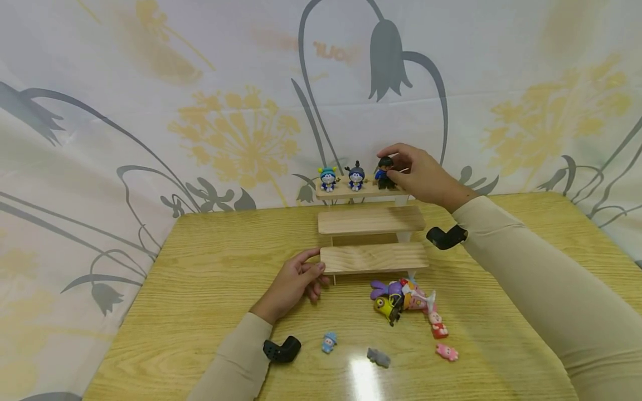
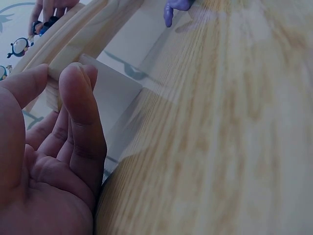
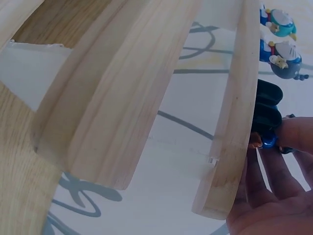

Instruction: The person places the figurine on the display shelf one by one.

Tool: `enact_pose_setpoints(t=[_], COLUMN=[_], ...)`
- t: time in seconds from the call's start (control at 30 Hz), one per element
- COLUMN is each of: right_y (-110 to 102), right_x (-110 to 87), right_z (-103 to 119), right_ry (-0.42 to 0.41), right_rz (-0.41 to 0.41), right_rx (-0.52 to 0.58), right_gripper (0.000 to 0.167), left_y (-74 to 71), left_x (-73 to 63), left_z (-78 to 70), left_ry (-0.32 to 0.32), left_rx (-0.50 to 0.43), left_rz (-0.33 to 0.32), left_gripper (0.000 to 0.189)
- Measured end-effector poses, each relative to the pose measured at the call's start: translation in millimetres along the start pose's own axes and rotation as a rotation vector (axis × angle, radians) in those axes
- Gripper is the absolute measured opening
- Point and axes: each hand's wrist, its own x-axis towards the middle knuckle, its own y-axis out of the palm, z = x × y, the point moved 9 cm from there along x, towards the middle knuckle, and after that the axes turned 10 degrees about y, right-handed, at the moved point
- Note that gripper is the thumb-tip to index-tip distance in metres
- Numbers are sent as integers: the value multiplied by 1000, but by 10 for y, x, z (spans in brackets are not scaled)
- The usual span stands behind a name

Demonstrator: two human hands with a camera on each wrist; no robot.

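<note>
A three-tier wooden display stand [image 1: 371, 220] stands at the back of the table. My right hand [image 1: 423, 175] pinches a toy figure [image 1: 382, 177] with black hair and a blue top at the right part of the top tier. In the right wrist view the figure's dark legs [image 3: 268, 105] are right at that tier. Left of it sit two blue-and-white figurines, one with a teal hat [image 1: 328, 180], one with a grey hat [image 1: 356, 178]. My left hand [image 1: 296, 281] grips the left end of the lowest tier [image 2: 73, 51] between thumb and fingers.
Before the stand lies a pile of toys, including a yellow one-eyed figure [image 1: 383, 307] and a purple-eared one [image 1: 393, 288]. Nearer are a red-and-pink figure [image 1: 438, 324], a pink one [image 1: 446, 352], a grey one [image 1: 378, 357] and a light-blue one [image 1: 329, 342]. A patterned curtain [image 1: 241, 72] hangs behind.
</note>
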Motion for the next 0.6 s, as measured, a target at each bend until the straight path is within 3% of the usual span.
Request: enact_pose_setpoints(t=[0.23, 0.47, 0.6], right_y=[0, -8, -26], right_x=[-1, -18, -78], right_z=[-12, -40, -68], right_ry=[15, 43, 34], right_rz=[16, 53, 35], right_rx=[32, 117, 133], right_gripper=[38, 51, 49], left_y=[3, 7, 10], left_x=[-3, -7, -6], left_z=[-8, -6, -17], left_ry=[0, -7, -2], left_rx=[-6, -11, -12], left_rz=[-3, -5, -1], left_gripper=[58, 58, 59])
